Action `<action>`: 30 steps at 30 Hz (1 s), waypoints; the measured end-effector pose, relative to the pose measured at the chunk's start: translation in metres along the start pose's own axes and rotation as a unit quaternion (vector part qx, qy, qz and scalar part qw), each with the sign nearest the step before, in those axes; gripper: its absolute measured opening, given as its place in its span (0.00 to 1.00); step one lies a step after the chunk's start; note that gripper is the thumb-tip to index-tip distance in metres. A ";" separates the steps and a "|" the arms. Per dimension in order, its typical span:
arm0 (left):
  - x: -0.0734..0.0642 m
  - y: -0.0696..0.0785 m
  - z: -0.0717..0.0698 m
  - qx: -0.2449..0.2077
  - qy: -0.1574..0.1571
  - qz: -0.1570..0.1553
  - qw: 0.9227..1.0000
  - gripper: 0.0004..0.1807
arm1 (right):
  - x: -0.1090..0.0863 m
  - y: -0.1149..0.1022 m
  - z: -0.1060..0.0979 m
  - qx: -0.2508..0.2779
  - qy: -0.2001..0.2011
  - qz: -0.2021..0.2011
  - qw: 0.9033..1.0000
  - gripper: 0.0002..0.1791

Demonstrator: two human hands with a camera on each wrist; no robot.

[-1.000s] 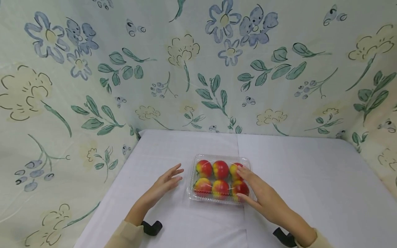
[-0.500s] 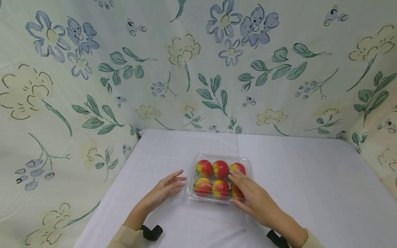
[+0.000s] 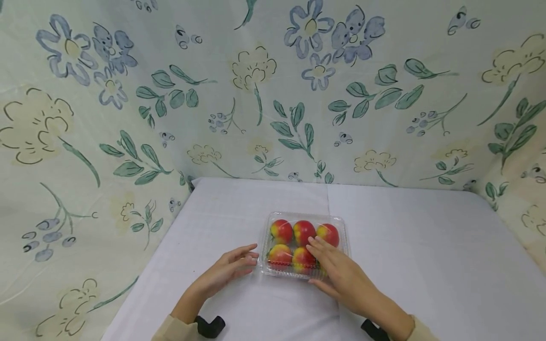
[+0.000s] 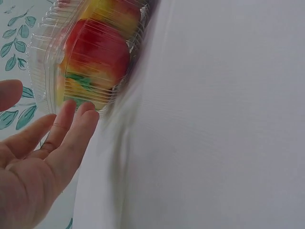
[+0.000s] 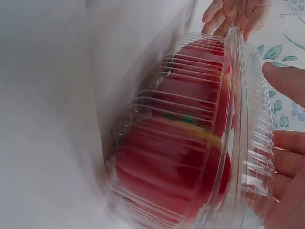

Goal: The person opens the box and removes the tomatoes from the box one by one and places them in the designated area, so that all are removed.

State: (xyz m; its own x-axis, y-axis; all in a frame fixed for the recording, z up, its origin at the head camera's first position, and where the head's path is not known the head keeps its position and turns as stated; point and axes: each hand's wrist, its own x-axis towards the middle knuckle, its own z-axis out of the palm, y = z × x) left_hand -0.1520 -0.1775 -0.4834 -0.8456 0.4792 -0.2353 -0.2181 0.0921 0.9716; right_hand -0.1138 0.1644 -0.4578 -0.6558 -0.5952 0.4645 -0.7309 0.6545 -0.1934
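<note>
My box (image 3: 281, 273) sits on the white tabletop (image 3: 426, 265), a little right of the middle, its long side running across in front of me. It is clear, shiny plastic, with rounded corners and a flat rim, and light streaks over its lid (image 3: 294, 217). From the right wrist the walls show closely ribbed above and below the rim, and the lid is down on the base.

Inside are six round fruits (image 3: 281, 231) in two rows of three, smooth and bright red, blushing into yellow, mostly toward their left sides. Through the end wall by my left wrist I can make out a small green patch (image 4: 83, 81) on the nearest ones.

My left hand (image 3: 228, 270) is spread loosely by the left end, fingertips right beside the plastic; I cannot tell whether they touch it. My right hand (image 3: 345, 279) reaches over the front right corner, fingers nearly straight and thumb apart from them, hiding most of the front right fruit. Whether it touches the lid I cannot tell. Neither hand pinches anything. Behind the tabletop hangs a flowered cloth (image 3: 239, 28).
</note>
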 end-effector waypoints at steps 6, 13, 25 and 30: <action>0.000 -0.002 0.004 -0.012 0.001 -0.001 1.000 0.33 | 0.000 -0.002 0.003 -0.010 0.001 -0.010 1.000 0.40; -0.001 -0.005 0.006 -0.020 -0.006 0.005 1.000 0.31 | 0.000 -0.002 0.009 -0.018 0.020 -0.027 0.999 0.38; -0.002 -0.009 0.009 -0.012 -0.021 0.015 1.000 0.28 | 0.004 -0.004 0.015 -0.035 0.024 -0.038 0.998 0.39; -0.003 -0.009 0.011 -0.007 -0.021 0.013 1.000 0.28 | 0.006 -0.005 0.018 -0.043 0.036 -0.051 0.997 0.36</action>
State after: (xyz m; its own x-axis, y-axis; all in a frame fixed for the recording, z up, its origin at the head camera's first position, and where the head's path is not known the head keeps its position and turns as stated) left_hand -0.1424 -0.1703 -0.4914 -0.8305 0.5168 -0.2080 -0.2033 0.0664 0.9769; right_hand -0.1174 0.1498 -0.4695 -0.5609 -0.6282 0.5392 -0.7727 0.6310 -0.0686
